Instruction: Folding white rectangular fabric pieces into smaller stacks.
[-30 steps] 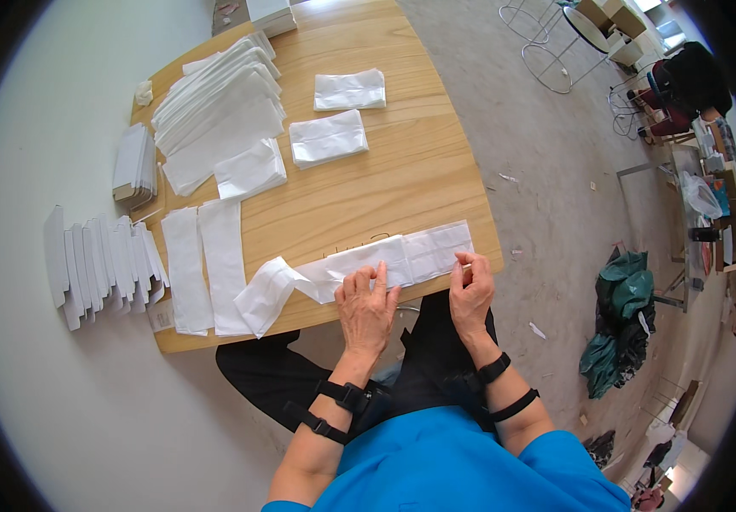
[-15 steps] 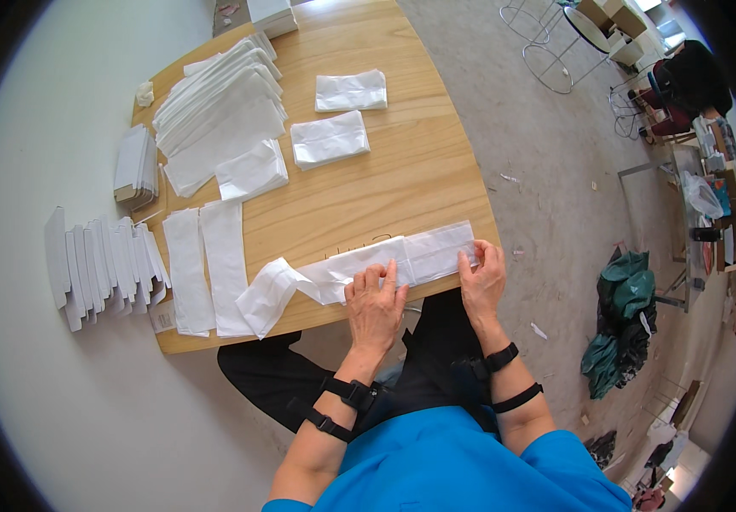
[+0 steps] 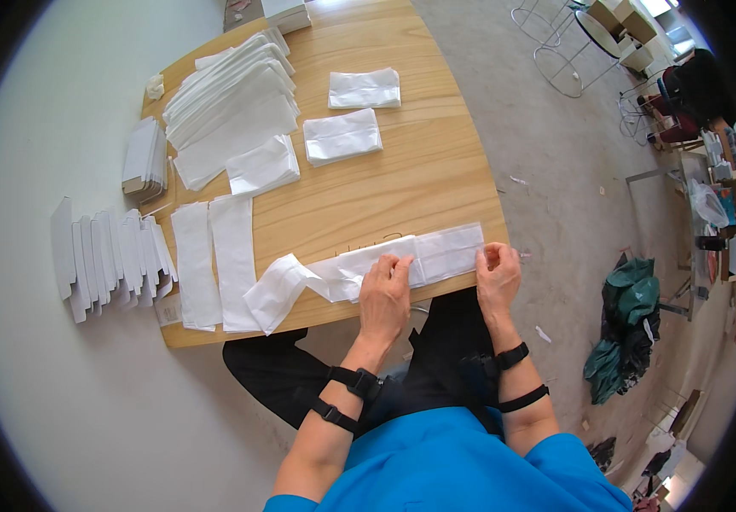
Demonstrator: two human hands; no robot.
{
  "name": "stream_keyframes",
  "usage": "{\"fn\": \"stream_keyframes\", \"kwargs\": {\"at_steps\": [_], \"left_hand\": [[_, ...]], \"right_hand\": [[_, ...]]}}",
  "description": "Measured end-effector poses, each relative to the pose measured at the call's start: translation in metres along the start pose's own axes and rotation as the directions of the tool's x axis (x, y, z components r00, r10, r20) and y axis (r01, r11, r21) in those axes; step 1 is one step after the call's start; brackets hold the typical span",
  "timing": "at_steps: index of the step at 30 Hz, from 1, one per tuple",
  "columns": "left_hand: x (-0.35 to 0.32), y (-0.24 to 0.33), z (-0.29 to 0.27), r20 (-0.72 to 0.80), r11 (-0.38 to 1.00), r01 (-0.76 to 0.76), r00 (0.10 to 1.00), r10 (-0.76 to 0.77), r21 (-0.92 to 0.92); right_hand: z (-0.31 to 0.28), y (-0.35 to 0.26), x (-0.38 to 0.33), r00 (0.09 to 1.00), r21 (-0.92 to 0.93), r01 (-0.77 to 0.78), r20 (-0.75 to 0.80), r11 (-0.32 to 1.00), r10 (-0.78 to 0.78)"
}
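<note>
A long strip of thin white film (image 3: pixel 448 253), folded and slightly see-through toward its right end, lies along the table's near edge. My left hand (image 3: pixel 385 299) rests on its middle, fingers bent and held together, gripping the upper layer. At the right end, my right hand (image 3: pixel 498 277) has its fingers curled into a pinch beside the strip's edge; whatever is between the fingertips is hidden. Leftward the strip runs into a loose, twisted part (image 3: pixel 278 290). Past it, two flat white strips (image 3: pixel 193 266) lie upright side by side.
Fanned long white sheets (image 3: pixel 236 115) cover the far left of the wooden table (image 3: pixel 419 179). A folded white bundle (image 3: pixel 264 165) and two white packets (image 3: pixel 342 136) lie nearby. White flat cartons (image 3: pixel 112 256) stand along the left wall. Green and black bags (image 3: pixel 628 316) sit on the floor right.
My right hand has shifted off the strip's end and its fingers have curled into a pinch. My left index finger, stretched out before, is now bent in. The view has shifted slightly.
</note>
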State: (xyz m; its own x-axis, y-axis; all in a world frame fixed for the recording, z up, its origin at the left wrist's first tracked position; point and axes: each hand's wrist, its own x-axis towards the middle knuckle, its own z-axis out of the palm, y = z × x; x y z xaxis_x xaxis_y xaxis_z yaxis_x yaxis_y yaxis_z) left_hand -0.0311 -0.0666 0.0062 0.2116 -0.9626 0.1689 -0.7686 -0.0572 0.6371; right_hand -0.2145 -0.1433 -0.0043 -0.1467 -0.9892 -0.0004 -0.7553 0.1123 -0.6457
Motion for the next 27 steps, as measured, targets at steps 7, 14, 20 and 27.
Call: {"fn": "stream_keyframes", "kwargs": {"at_steps": [7,14,20,27], "left_hand": [[0.008,-0.008,-0.001,0.094,0.996,0.084,0.992,-0.081,-0.024],[0.014,-0.006,-0.008,0.171,0.996,0.083,0.982,-0.078,-0.022],[0.011,-0.018,-0.013,0.252,0.954,0.225,0.952,-0.173,-0.197],[-0.004,-0.032,-0.057,0.386,0.151,0.533,0.754,-0.532,-0.833]], "right_hand": [[-0.002,-0.002,0.001,0.994,0.001,0.105,-0.013,0.994,-0.105],[-0.017,-0.042,-0.008,0.999,0.493,0.031,0.012,0.869,-0.042],[-0.012,-0.093,-0.033,0.952,0.373,0.290,-0.018,0.881,-0.306],[0.030,-0.113,-0.061,0.728,0.202,0.676,-0.035,0.709,-0.685]]}}
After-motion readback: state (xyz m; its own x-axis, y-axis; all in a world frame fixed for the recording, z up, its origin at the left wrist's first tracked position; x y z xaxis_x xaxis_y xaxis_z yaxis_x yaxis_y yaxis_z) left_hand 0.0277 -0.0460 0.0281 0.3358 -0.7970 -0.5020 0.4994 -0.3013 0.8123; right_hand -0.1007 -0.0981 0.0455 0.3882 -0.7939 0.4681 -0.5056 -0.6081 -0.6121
